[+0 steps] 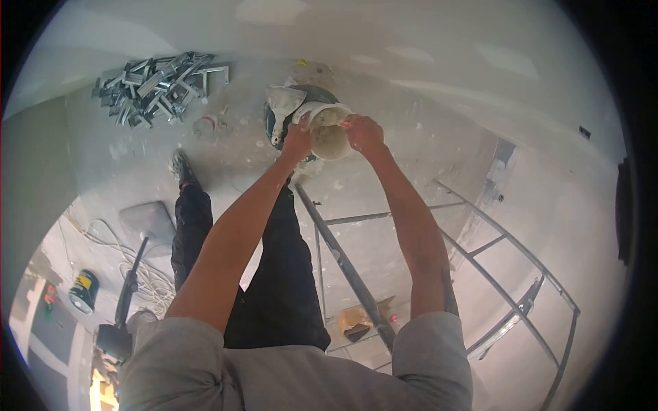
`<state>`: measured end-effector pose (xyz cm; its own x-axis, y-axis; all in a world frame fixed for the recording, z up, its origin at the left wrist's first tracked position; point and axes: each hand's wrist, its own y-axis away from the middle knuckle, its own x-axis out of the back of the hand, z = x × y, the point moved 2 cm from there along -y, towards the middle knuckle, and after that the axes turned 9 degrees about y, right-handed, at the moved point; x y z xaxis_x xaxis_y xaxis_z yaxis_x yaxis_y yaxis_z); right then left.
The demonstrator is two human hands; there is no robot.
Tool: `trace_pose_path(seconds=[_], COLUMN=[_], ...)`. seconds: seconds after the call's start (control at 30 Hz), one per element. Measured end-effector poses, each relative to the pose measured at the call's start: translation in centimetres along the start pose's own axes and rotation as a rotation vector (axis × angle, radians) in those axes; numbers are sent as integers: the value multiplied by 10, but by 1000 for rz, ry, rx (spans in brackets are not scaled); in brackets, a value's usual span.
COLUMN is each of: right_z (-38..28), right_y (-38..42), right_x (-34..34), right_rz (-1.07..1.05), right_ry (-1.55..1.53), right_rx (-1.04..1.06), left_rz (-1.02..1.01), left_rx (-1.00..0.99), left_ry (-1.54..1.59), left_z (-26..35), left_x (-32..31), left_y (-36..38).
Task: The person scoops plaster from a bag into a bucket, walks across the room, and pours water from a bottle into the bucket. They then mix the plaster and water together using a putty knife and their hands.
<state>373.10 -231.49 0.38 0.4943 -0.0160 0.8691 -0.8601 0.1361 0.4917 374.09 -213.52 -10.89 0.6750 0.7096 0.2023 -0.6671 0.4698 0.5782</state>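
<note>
A white bucket (332, 145) with pale, wet-looking compound (327, 122) inside is tilted in front of me, its mouth facing up toward my view. My left hand (297, 141) is closed on the bucket's left rim. At the right rim, my right hand (364, 133) is closed around a small tool with a reddish handle (345, 125); its working end reaches over the compound. Just behind the bucket lie a dark green bag (317, 93) and a crumpled whitish bag (284, 101), both partly hidden by it.
Metal brackets (161, 85) lie heaped at the far left. A metal scaffold frame (346, 267) stands close at my right. On the left are a long-handled sander (130, 294), a coiled hose (154, 281) and a dark tub (83, 291). A cardboard box (356, 320) sits beneath the scaffold.
</note>
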Motion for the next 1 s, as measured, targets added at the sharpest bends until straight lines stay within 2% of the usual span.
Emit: trace_pose_path(seconds=[0.03,0.07,0.1,0.13,0.17,0.2,0.23,0.27,0.3,0.33,0.4,0.47,0.53,0.57,0.63,0.73,0.77,0.83,0.87,0.93,0.97,1.0], right_z=[-8,-10,-3,7,17,30,44,53,52,42,9,-27,-61,-60,-70,-36,-30,-15,-13,-1,3,3], right_y=[8,15,19,23,28,32,33,29,18,11,-7,-39,-5,-5,0,6,6,1,-2,-5,-3,3], right_x=[7,10,0,-25,-56,-106,-165,-200,-206,-212,-221,-199,-71,-75,-90,-69,-63,-52,-49,-47,-48,-49], right_rz=[-101,-204,-204,-243,-276,-273,-192,-66,121,295,488,459,171,174,-149,-81,-81,120,121,155,159,188], right_ry=[-1,-6,-23,64,148,125,-685,-1489,-1368,-1239,-1415,-647,-91,-100,-96,15,5,-38,-46,-224,-227,-124], right_rx=[-130,-258,-278,-32,214,191,8,-184,-143,-114,-282,-501,-45,-67,243,267,256,100,90,-226,-236,-144], left_rz=[-14,39,87,61,97,131,104,32,-40,-70,-225,-273,-363,-380,-439,-387,-372,-371,-364,-379,-382,-385], left_rx=[-5,-134,-264,-274,-474,-677,-688,-507,-309,-302,83,103,203,203,170,197,193,203,219,215,208,209], left_ry=[-14,-9,-3,-21,-172,-320,-334,-72,177,151,556,578,622,606,661,590,598,577,566,565,571,564], left_z=[-15,-34,-46,-52,-53,-52,-46,-35,-26,-17,-2,6,-2,-2,6,6,6,8,8,14,18,16], left_x=[-11,-22,-26,-26,-23,-22,-20,-12,-5,1,6,9,12,14,19,16,15,15,16,18,19,19], left_y=[0,1,4,4,5,8,7,4,4,11,22,23,16,13,18,20,21,19,20,25,23,21])
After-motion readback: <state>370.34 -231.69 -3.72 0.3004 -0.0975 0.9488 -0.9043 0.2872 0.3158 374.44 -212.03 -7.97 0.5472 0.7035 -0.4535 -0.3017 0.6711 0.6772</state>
